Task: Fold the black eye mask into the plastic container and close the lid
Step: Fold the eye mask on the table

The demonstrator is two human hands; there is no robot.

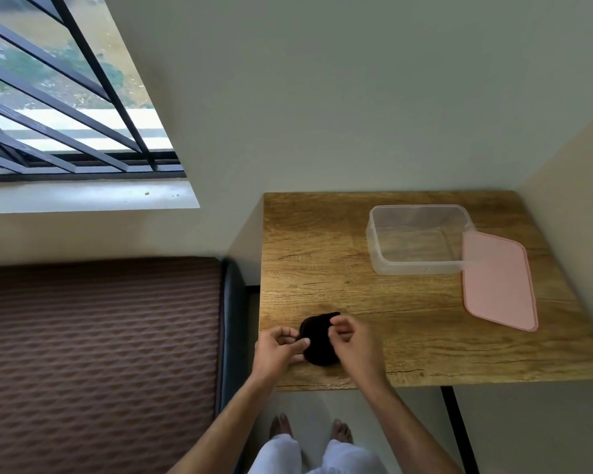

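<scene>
The black eye mask [319, 340] is a dark, soft bundle near the front left edge of the wooden table [322, 254]; its folds and strap are hard to make out. The left hand [277, 348] and right hand [355, 342] flank it, fingers seemingly pinched on its edges. Well apart, at the far right, stands the clear plastic container [418, 266], open, with the flat pink lid [498, 285] tucked partly under its right side.
</scene>
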